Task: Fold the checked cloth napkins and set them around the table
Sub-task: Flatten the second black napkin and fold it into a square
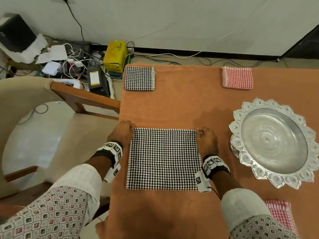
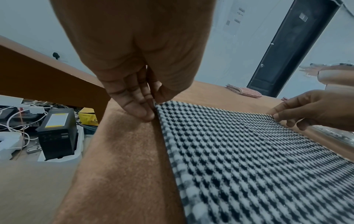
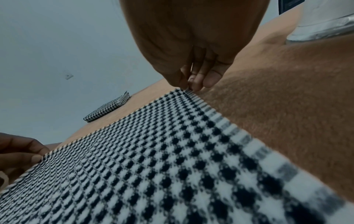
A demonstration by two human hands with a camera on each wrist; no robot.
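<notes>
From the head, my left hand (image 1: 122, 133) and right hand (image 1: 206, 140) each pinch a far corner of the black napkin (image 1: 164, 159), flat on the surface (image 1: 186, 107). The left wrist adds my thumb on top; the right wrist shows that grip's fingertips (image 3: 195, 84) on the corner

Left grip (image 1: 122, 132) pinching, right grip (image 1: 206, 139) pinching, both forearms reaching forward
</notes>
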